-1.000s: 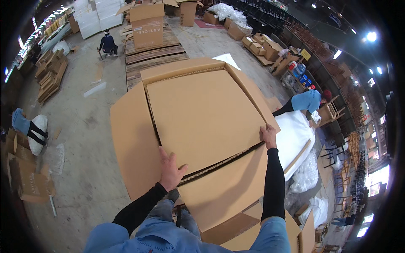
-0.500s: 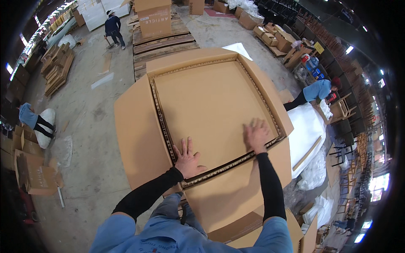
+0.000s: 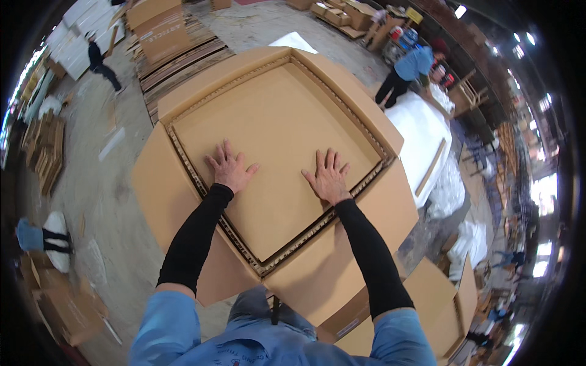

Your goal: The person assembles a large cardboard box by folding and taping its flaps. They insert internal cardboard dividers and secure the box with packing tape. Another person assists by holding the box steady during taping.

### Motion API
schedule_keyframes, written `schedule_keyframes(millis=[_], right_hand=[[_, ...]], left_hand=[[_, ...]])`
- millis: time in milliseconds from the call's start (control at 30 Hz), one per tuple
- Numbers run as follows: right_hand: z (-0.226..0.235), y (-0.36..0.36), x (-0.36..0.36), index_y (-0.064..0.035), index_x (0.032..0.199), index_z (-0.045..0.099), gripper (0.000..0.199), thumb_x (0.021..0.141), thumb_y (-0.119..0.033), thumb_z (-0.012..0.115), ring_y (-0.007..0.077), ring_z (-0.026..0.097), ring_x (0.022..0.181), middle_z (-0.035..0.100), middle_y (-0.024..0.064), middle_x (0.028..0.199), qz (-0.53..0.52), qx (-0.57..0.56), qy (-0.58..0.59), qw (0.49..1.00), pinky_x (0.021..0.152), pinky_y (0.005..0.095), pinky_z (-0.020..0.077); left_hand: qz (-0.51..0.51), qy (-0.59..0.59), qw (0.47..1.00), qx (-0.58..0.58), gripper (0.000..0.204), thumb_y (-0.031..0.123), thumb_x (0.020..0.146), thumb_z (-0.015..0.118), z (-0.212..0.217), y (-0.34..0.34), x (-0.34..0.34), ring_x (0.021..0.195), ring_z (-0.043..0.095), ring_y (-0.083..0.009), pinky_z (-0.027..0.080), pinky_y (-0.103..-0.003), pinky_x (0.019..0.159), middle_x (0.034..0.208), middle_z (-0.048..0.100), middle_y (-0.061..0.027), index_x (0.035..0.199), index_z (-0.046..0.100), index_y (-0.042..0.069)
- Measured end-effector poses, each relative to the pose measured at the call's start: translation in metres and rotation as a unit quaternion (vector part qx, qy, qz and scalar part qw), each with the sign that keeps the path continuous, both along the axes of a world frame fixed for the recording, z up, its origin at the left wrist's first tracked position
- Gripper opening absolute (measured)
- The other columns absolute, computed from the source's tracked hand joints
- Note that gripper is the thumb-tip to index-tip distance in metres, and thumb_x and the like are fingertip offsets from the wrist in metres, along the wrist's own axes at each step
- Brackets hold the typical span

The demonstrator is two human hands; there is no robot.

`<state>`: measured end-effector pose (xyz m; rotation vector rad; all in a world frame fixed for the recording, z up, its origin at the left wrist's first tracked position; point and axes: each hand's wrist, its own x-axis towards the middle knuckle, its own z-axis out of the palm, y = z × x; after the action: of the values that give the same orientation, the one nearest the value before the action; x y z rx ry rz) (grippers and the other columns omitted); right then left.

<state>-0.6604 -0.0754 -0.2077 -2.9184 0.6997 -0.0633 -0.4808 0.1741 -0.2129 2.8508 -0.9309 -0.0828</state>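
Observation:
In front of me stands a large cardboard box (image 3: 287,280) with its top flaps folded outward. A flat cardboard sheet (image 3: 274,122) lies inside, level near the rim. Strips of honeycomb cardboard (image 3: 238,239) line the walls, with a dark gap beside the sheet. My left hand (image 3: 230,169) rests palm down on the sheet near its left edge, fingers spread. Nearer the right front corner, my right hand (image 3: 328,178) also lies flat on the sheet with spread fingers. Neither hand holds anything. Black sleeves cover both forearms.
A wooden pallet (image 3: 177,64) carries another carton (image 3: 162,30) beyond the box. White wrapping (image 3: 418,131) lies at the right, near a stooping person (image 3: 406,70). Another open carton (image 3: 427,299) stands at the near right. Another person (image 3: 101,64) walks at the far left.
My left hand has moved from the front left corner farther in over the sheet. My right hand has shifted left and flattened. The view has turned, so the box appears rotated.

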Motion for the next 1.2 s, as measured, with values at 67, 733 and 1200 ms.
schedule_keyframes(millis=[67, 733, 1200], right_hand=[[0.004, 0.012, -0.01, -0.0058, 0.159, 0.033, 0.089, 0.098, -0.068, 0.049, 0.0524, 0.021, 0.152, 0.024, 0.0298, 0.165, -0.016, 0.007, 0.041, 0.999, 0.112, 0.0795, 0.0215], [0.105, 0.193, -0.465, -0.0031, 0.143, 0.056, 0.056, 0.093, -0.021, 0.074, 0.0339, 0.054, 0.135, 0.058, 0.0184, 0.144, -0.454, 0.152, -0.437, 0.761, 0.112, 0.0442, 0.045], [0.067, 0.141, -0.883, 0.0075, 0.149, 0.031, 0.112, 0.067, -0.04, 0.091, 0.0396, 0.059, 0.129, 0.059, 0.0268, 0.136, -0.91, 0.1, -0.163, 0.369, 0.105, 0.0452, 0.0517]], left_hand=[[-0.014, 0.013, 1.0, 0.009, 0.064, 0.064, 0.099, 0.051, -0.001, -0.006, 0.002, 0.155, 0.014, -0.0496, 0.013, -0.082, 0.113, 0.167, 0.018, -0.0292, 0.127, 0.065, 0.008], [-0.197, 0.126, 0.96, -0.155, 0.067, 0.038, 0.105, 0.059, -0.031, 0.038, -0.066, 0.152, 0.03, -0.0406, 0.026, -0.049, 0.124, 0.164, 0.031, -0.0252, 0.152, 0.04, -0.005], [-0.524, 0.22, 0.791, -0.228, 0.067, 0.013, 0.097, 0.066, 0.093, -0.065, -0.422, 0.15, 0.032, -0.035, 0.028, -0.05, 0.122, 0.162, 0.036, -0.0161, 0.156, 0.036, 0.0]])
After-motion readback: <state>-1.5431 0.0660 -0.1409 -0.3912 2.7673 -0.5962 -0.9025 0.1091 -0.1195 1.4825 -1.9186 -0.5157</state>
